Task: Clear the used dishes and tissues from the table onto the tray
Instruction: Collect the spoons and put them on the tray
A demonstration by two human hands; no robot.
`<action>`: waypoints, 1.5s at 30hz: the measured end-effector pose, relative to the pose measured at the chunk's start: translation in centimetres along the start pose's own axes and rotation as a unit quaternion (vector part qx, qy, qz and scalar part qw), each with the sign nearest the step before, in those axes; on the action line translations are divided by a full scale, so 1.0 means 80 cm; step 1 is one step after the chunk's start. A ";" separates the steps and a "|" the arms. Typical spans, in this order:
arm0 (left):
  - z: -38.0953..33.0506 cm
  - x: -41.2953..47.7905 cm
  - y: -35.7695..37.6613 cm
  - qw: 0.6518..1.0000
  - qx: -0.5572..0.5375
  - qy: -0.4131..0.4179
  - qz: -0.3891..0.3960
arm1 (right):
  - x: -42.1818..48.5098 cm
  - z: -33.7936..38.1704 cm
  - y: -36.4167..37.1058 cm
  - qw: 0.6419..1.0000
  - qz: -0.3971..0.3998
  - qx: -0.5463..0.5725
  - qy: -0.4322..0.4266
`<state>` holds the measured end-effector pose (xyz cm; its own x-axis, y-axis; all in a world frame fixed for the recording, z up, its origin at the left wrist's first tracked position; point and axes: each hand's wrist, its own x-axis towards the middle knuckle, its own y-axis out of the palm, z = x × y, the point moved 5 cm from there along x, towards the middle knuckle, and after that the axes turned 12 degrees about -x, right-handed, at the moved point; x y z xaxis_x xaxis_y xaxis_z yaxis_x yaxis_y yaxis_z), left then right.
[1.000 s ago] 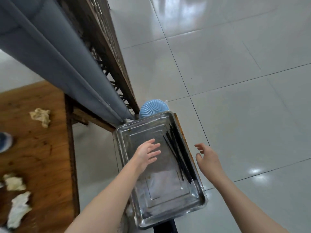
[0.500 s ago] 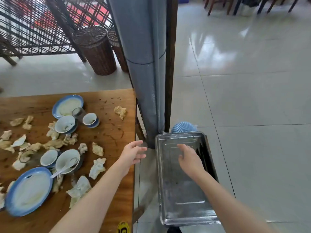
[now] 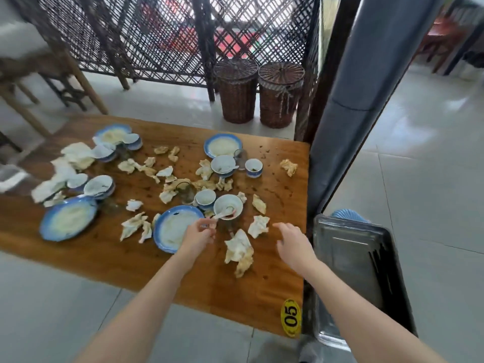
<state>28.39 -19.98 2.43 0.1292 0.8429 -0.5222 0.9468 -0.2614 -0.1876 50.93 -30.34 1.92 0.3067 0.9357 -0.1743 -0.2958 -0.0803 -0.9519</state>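
Over the table [image 3: 282,184], left hand [image 3: 197,235] seems to pinch the blurred spoon [image 3: 222,213] in a bowl [image 3: 234,201]; right hand [image 3: 293,242] hovers empty, fingers loosely spread. Tissues [image 3: 239,248] and plates [image 3: 171,227] strew it; tray [image 3: 345,260] just beside.

Both my arms are out in front of me, sleeveless and bare to the elbow. My bare left forearm [image 3: 146,292] comes in from 7 o'clock and runs up toward 1 o'clock, ending in my left hand [image 3: 197,235], back of the hand up. Its curled fingers [image 3: 209,226] are drawn in toward the thumb, and the blur hides whether they pinch anything. My bare right forearm [image 3: 353,305] enters from 5 o'clock and angles toward 11 o'clock. My right hand [image 3: 293,243] is palm down, its loosely spread fingertips [image 3: 279,226] pointing to 10 o'clock, holding nothing. The two hands are well apart.
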 end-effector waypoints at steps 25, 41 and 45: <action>0.057 0.020 -0.163 0.993 0.094 0.003 -0.071 | 0.073 0.139 0.050 0.998 0.010 -0.021 -0.062; 0.058 0.102 -0.199 0.992 0.080 -0.014 -0.097 | 0.151 0.167 0.098 0.993 0.054 -0.044 -0.097; 0.063 0.124 -0.219 0.993 0.073 -0.013 -0.096 | 0.159 0.180 0.091 0.994 0.012 -0.063 -0.092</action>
<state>11.63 -9.38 -3.64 -0.0585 0.8714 -0.4871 0.9001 -0.1649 -0.4032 39.69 -14.06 -3.58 0.1266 0.9792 -0.1584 -0.1820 -0.1340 -0.9741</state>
